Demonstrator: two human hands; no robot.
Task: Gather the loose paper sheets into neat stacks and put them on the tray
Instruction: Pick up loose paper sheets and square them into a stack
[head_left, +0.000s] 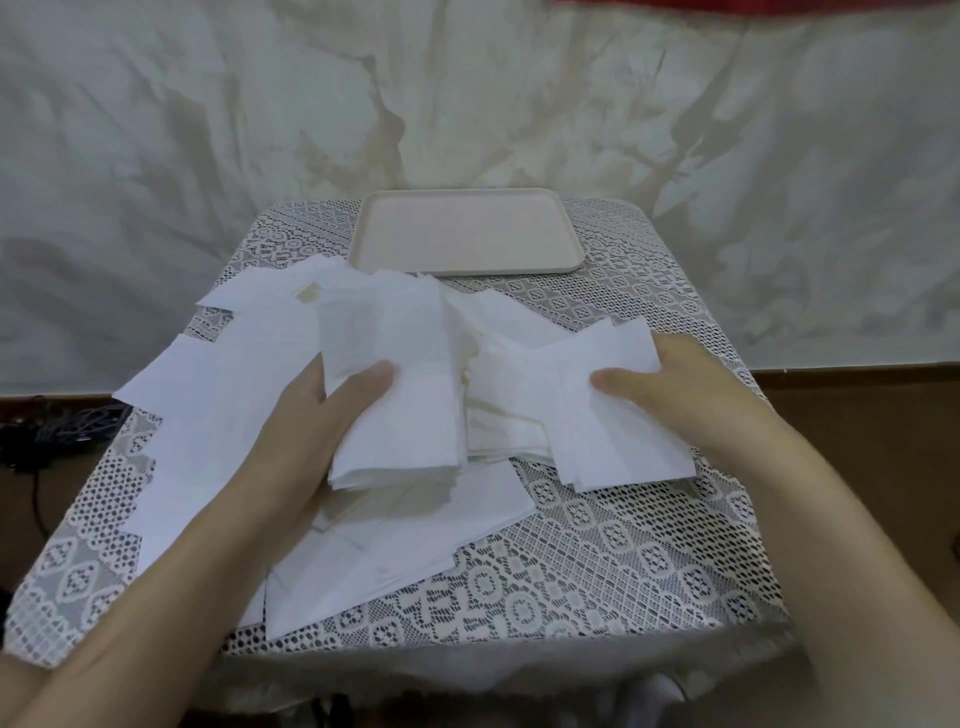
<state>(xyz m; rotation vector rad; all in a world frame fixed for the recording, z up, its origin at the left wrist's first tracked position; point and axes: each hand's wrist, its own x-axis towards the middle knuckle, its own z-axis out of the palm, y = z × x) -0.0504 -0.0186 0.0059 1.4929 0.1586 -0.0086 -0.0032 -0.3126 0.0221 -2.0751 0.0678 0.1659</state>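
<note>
Creased white sheeting (156, 156) as backdrop; in front, small table under a lace tablecloth (597, 545). At far edge of table: pale tray (363, 228), nothing on it.

Left hand (311, 415): gripping a thick bundle of white sheets (405, 415), thumb on top, fingers beneath, bundle raised off the cloth. Right hand (670, 384): pinching a smaller batch of sheets (597, 410) at its right edge, thumb on top, corners fanned and uneven. Loose sheets (208, 395) spread over left and near parts of the cloth, overlapping, some lying under both held batches. Dark cables (67, 421) off the table at left.

Step in hand, by judgement: gathering, nowhere near complete; no stack yet on tray. Called for next: lay the smaller batch onto the bundle, square the edges against the table, then carry across. Possible fault: thin sheets slipping from the fanned batch.
</note>
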